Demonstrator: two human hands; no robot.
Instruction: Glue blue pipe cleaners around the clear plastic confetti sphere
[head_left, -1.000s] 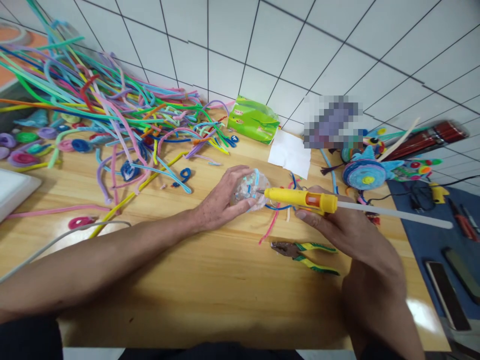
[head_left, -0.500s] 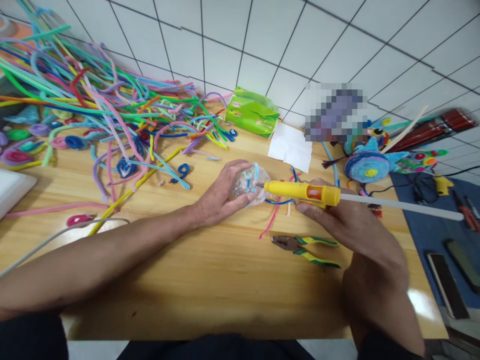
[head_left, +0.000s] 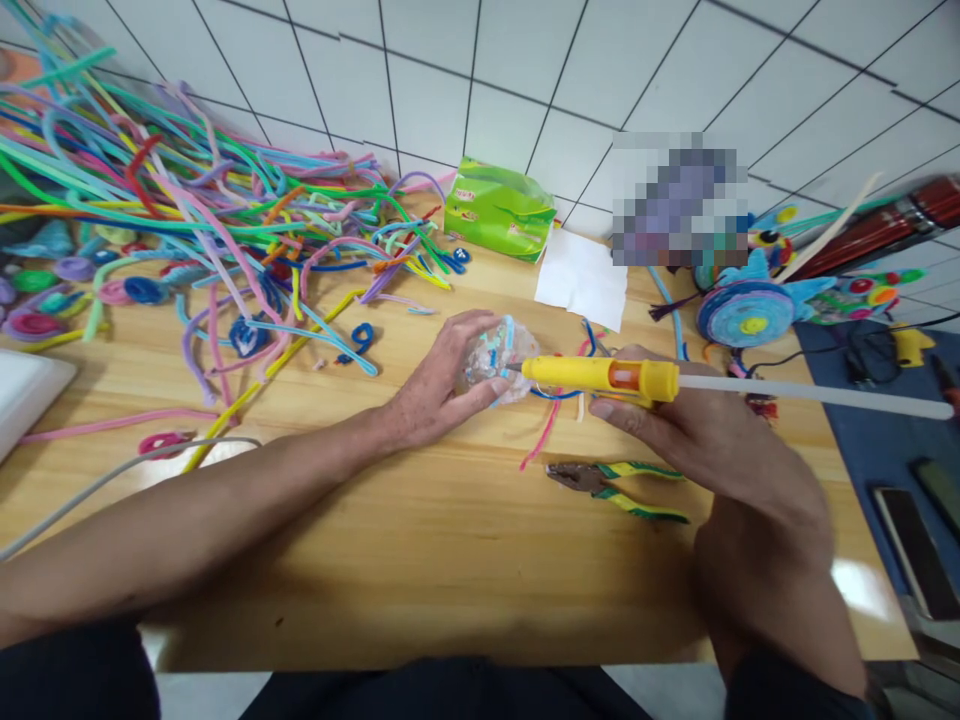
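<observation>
My left hand (head_left: 448, 392) is wrapped round the side of a clear, lumpy plastic piece (head_left: 489, 352) with blue and white bits on it. In my right hand (head_left: 660, 415) is a yellow hot glue gun (head_left: 574, 374), a long white glue stick (head_left: 810, 393) poking out of its back end. The gun's nozzle reaches the right side of the clear piece; whether it touches is too small to tell. Pliers (head_left: 600, 482) with yellow-green handles lie below my right hand. A pink pipe cleaner (head_left: 541, 438) rests beside the clear piece.
Tangled pipe cleaners (head_left: 247, 215) cover the left of the wooden table (head_left: 420, 560). Behind my hands are a green tissue pack (head_left: 499, 210) and a white sheet (head_left: 581, 280). A blue round pipe-cleaner craft (head_left: 750, 315) stands at right. A grey cable (head_left: 127, 462) crosses the left side.
The view has shifted slightly, so most things sit a little differently in frame. Both hands keep their holds, with the glue gun's nozzle still at the clear piece.
</observation>
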